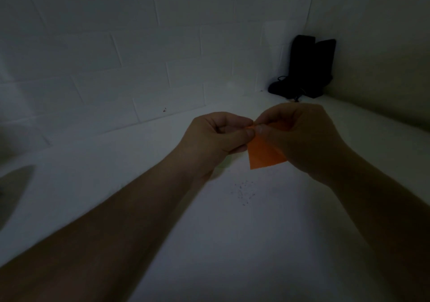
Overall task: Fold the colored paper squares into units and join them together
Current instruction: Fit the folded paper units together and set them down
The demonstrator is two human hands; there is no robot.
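The head view was dim and looked down two bare forearms to hands that met in mid-air over a pale desk (232,243). The left hand (214,136) and the right hand (300,139) each had a closed grip, thumb against fingertips, on the upper edge of an orange paper (261,155), and the two thumbs nearly touched there. The sheet hung down between the hands, clear of the desk, its lower corner free (it looked already folded, though the gloom left that uncertain). Holding it aloft probably let both hands pinch along one edge to sharpen a crease. A dark object (304,69) stood well apart in the far corner against a white brick wall (116,52). No other paper squares were visible.
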